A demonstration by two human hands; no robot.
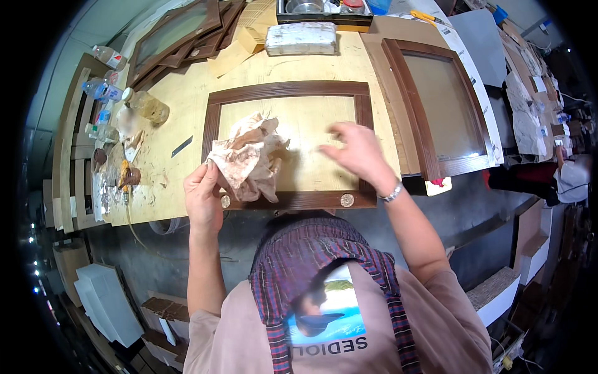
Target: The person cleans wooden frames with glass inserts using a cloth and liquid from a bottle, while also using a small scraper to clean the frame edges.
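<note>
My left hand pinches a crumpled, stained cloth by its edge. The cloth hangs over the left part of a dark brown wooden frame that lies on the pale worktable. Over the right part of that frame, my right hand is held with thumb and fingers apart and nothing between them. A watch with a metal band is on the right wrist. Two round light discs show on the near rail, the left disc close to my left hand and the right disc near the corner.
Another glazed brown frame rests at the right on cardboard. Several stacked frames lie at the far left. A white wrapped block and a black tray stand at the back. Plastic bottles and a thin metal strip are left.
</note>
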